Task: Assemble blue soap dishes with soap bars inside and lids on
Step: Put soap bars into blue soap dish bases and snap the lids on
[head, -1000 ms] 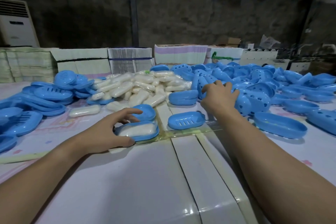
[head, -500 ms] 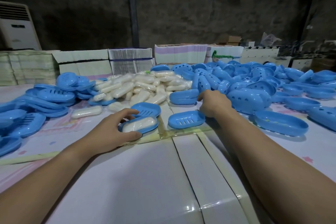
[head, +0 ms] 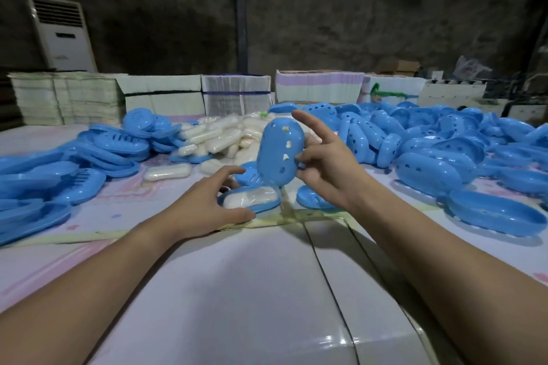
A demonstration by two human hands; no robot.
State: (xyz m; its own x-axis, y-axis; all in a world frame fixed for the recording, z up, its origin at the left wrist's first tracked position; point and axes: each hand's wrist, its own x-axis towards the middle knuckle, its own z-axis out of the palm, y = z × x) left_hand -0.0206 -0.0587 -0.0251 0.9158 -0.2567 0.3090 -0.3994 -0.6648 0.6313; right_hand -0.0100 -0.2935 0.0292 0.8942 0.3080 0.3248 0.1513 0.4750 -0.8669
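A blue soap dish [head: 268, 206] with a wrapped white soap bar [head: 250, 198] in it lies on the table just ahead of me. My left hand [head: 207, 206] grips its near left end, thumb in front and fingers behind. My right hand [head: 321, 158] holds a blue perforated lid [head: 280, 151] upright in the air above the dish, pinched at its right edge, with the index finger stretched out.
A heap of wrapped soap bars [head: 219, 135] lies behind the dish. Blue slotted trays [head: 98, 145] are piled at the left, blue lids and bases [head: 430, 142] at the right. Another empty tray [head: 314, 197] sits under my right wrist. Stacked cartons [head: 237, 95] line the table's far edge.
My right hand pulled back from the lid pile with a lid and raised it over the dish. My left hand stayed on the dish with the soap.
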